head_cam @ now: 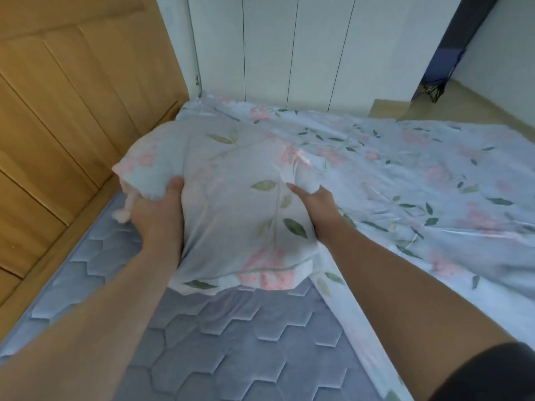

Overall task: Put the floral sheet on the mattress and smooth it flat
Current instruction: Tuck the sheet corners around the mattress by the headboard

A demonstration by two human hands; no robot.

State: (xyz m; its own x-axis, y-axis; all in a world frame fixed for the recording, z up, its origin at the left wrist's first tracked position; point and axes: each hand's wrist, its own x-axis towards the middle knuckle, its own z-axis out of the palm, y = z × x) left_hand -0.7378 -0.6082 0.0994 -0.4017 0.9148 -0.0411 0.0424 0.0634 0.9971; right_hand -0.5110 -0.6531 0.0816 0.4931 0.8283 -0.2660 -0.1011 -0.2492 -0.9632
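there was wood panelling (72,96) down the left side, white panelled doors (289,47) at the back, and in the top right a dark upright thing (457,44) on a tan wood floor (474,102) with black cables (434,92) at its base

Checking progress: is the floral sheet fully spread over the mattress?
Partly spread: floral sheet bunched in left hand and right hand, mattress bare below.

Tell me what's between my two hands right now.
In the head view, a raised bunch of the floral sheet spans from the left hand to the right hand, both gripping it, above the quilted mattress.
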